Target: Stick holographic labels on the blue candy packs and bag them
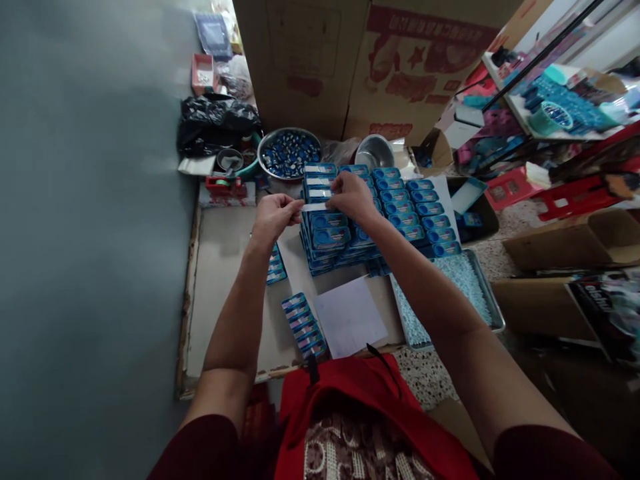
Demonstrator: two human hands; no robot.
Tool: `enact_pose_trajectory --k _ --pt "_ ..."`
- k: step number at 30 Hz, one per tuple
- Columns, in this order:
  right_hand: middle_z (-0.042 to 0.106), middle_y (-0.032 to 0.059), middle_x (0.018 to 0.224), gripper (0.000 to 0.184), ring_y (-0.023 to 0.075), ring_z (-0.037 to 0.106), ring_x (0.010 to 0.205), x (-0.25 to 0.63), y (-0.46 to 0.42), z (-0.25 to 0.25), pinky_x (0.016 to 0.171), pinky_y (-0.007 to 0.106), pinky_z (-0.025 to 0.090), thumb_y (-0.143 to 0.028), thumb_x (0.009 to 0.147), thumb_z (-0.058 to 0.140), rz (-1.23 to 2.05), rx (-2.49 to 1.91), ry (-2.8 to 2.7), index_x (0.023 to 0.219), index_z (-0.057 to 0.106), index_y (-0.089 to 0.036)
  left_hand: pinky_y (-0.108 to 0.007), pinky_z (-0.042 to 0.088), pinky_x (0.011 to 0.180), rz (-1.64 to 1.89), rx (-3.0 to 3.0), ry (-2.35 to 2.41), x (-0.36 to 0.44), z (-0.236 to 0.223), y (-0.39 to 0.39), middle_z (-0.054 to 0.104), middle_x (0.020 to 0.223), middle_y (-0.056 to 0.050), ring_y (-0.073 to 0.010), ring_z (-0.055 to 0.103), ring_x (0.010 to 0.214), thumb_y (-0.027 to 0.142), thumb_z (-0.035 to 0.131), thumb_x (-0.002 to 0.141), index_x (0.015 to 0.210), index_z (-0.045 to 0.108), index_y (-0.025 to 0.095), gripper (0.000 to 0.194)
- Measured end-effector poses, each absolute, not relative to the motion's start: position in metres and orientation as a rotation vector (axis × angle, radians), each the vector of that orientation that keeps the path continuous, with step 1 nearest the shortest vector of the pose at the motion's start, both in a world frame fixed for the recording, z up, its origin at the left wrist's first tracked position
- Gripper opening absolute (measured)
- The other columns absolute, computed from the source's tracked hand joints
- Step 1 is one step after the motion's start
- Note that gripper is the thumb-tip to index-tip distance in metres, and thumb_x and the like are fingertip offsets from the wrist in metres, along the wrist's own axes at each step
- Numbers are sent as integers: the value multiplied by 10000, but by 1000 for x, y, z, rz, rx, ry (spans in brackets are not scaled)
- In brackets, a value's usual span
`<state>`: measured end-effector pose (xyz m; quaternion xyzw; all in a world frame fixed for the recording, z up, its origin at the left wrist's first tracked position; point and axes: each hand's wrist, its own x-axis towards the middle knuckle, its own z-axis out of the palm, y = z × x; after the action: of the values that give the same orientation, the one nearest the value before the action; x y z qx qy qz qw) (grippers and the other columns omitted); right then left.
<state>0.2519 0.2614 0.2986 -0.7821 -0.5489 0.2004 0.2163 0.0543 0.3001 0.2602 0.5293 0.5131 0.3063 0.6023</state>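
Observation:
A short white strip [314,207] is stretched level between my two hands, above the left row of stacked blue cards. My left hand [276,215] pinches its left end between thumb and fingers. At the other end, my right hand [353,195] is closed on the strip. Beneath lie several blue printed cards [331,236] with a round spot on each, piled in rows. Those farther back in the left row carry similar white strips [320,181] across them. My right hand covers part of the second row.
A metal bowl of dark blue pieces [291,153] and a smaller steel bowl [375,152] stand behind the stacks, before a large cardboard box [320,67]. A red tape dispenser [226,186] sits at left. Nearer are white paper [350,317], card sets [304,325] and a tray of pale beads [457,283].

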Motion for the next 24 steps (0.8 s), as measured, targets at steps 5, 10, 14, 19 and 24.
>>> enact_pose_trajectory --k 5,10,14,19,24 --pt "654 20 901 340 217 595 868 253 261 300 830 365 489 -175 716 845 497 -2213 -1612 938 591 -219 -174 428 499 733 1072 1144 63 231 296 628 626 17 -84 586 513 242 831 891 743 623 164 267" --pt "674 10 894 324 223 638 902 262 266 304 860 369 545 -216 726 902 560 -2212 -1721 879 616 -213 -160 437 555 926 800 1060 89 194 270 553 691 70 -63 529 583 481 896 841 798 549 209 443" --pt "681 -17 858 258 197 630 858 263 274 309 867 354 564 -152 758 871 624 -2212 -1846 834 633 -215 -182 383 504 1065 644 1070 104 171 268 476 689 81 -78 479 569 560 929 790 822 454 244 571" --pt "702 11 1029 159 156 592 958 259 261 315 965 304 494 -43 895 700 611 -2152 -1814 976 637 -165 -192 435 622 1170 715 1281 83 140 250 476 789 73 -77 509 660 431 905 838 895 455 243 491" --pt "601 -50 854 96 126 552 808 260 179 340 856 277 436 -204 1014 680 489 -1746 -1797 1095 634 -180 -290 498 833 1160 1263 1680 67 106 132 578 874 17 -151 582 813 354 738 969 953 539 226 237"
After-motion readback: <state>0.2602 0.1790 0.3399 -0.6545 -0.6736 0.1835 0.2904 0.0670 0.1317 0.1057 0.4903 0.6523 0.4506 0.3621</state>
